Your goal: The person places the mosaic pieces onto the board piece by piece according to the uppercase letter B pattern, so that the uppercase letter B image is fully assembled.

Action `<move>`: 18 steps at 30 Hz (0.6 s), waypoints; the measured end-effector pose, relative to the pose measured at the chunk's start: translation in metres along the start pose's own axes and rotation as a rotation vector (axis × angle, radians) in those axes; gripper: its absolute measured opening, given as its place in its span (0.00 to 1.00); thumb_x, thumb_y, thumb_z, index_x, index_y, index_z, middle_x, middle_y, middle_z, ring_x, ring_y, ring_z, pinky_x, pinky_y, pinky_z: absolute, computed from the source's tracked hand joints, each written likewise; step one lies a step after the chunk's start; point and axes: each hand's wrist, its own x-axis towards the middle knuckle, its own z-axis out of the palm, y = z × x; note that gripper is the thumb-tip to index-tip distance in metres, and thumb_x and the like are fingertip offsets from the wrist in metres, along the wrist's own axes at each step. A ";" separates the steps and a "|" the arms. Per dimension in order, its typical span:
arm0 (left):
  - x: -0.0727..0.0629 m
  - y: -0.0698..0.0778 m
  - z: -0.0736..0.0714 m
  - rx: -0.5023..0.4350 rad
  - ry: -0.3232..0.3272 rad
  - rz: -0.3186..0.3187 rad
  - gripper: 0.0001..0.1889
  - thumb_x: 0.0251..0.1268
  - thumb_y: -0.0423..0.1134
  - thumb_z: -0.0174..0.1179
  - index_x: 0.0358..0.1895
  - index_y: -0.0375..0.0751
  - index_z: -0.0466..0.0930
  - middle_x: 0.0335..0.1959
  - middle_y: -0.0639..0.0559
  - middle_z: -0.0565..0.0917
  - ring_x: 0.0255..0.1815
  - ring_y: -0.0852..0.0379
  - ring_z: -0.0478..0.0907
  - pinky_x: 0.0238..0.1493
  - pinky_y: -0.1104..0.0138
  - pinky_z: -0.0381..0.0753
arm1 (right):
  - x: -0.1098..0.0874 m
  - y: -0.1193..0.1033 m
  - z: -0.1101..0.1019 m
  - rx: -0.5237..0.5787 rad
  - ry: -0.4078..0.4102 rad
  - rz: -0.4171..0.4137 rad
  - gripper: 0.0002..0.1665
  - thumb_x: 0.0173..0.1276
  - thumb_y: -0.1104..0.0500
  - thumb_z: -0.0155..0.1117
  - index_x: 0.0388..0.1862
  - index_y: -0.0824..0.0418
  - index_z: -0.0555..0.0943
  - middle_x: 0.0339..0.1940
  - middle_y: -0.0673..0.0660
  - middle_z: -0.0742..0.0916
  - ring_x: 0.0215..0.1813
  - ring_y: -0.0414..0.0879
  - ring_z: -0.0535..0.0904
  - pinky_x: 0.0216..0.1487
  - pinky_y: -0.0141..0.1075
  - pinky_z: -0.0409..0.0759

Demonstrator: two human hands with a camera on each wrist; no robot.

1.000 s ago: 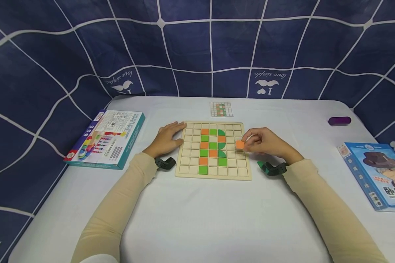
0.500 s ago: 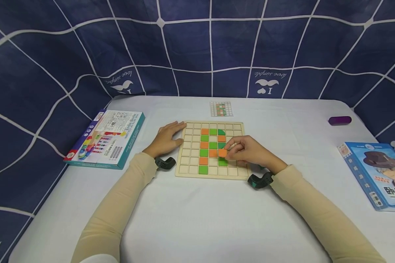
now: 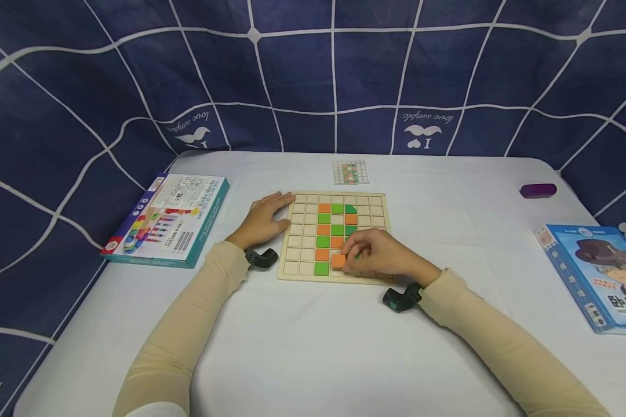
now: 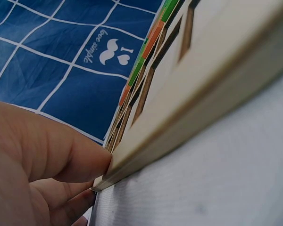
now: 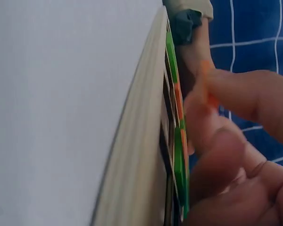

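Observation:
A wooden grid board (image 3: 296, 269) lies on the white table, with orange and green tiles set in its middle columns. At the board's left edge rests my left hand (image 3: 262, 221), its fingers stretched along the side; in the left wrist view the thumb (image 4: 80, 153) touches the frame. Between thumb and fingertips, my right hand (image 3: 385, 255) pinches an orange square tile (image 3: 338, 262), close over the lower middle cells. That hand covers the board's lower right cells. The right wrist view shows the tile (image 5: 205, 87) edge-on and blurred.
Behind the board lies a small pattern card (image 3: 350, 172). A toy box (image 3: 169, 223) is at the left, a blue box (image 3: 600, 278) at the right. Farther back on the right sits a purple oblong object (image 3: 538, 191). A navy checked cloth (image 3: 302, 75) hangs behind the table.
My right hand has carried the orange tile from the board's right edge leftward and nearer to me, over the lower middle cells. The left hand has stayed in place.

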 end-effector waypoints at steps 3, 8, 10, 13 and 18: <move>0.000 0.000 0.000 -0.001 0.001 -0.001 0.36 0.74 0.39 0.58 0.84 0.38 0.65 0.87 0.45 0.63 0.89 0.43 0.50 0.87 0.47 0.43 | 0.000 -0.002 0.004 -0.072 0.004 -0.007 0.07 0.65 0.67 0.75 0.42 0.63 0.88 0.29 0.45 0.88 0.23 0.38 0.70 0.27 0.28 0.68; -0.001 0.001 -0.001 -0.004 0.002 0.003 0.36 0.74 0.39 0.58 0.84 0.37 0.65 0.86 0.44 0.63 0.89 0.43 0.51 0.87 0.46 0.43 | -0.001 -0.006 0.008 -0.132 0.002 -0.022 0.08 0.63 0.66 0.78 0.39 0.61 0.87 0.26 0.42 0.85 0.23 0.38 0.71 0.28 0.28 0.69; -0.001 0.001 -0.001 -0.005 0.002 0.003 0.36 0.73 0.39 0.58 0.84 0.37 0.65 0.86 0.44 0.63 0.89 0.43 0.51 0.87 0.46 0.43 | -0.002 -0.007 0.009 -0.145 0.001 -0.030 0.08 0.63 0.65 0.80 0.38 0.61 0.87 0.26 0.42 0.85 0.24 0.38 0.71 0.28 0.29 0.70; 0.000 0.000 0.000 -0.006 0.001 0.000 0.36 0.73 0.39 0.58 0.84 0.37 0.65 0.86 0.44 0.63 0.89 0.43 0.51 0.87 0.47 0.43 | -0.002 -0.007 0.010 -0.160 -0.001 -0.030 0.09 0.63 0.64 0.81 0.39 0.60 0.87 0.25 0.42 0.84 0.24 0.38 0.72 0.30 0.29 0.72; 0.000 -0.001 0.001 -0.006 -0.001 0.000 0.36 0.73 0.39 0.58 0.84 0.38 0.65 0.86 0.44 0.63 0.89 0.43 0.51 0.87 0.47 0.43 | -0.003 -0.008 0.011 -0.168 -0.006 -0.026 0.10 0.62 0.64 0.82 0.39 0.60 0.87 0.25 0.42 0.84 0.25 0.39 0.73 0.30 0.30 0.73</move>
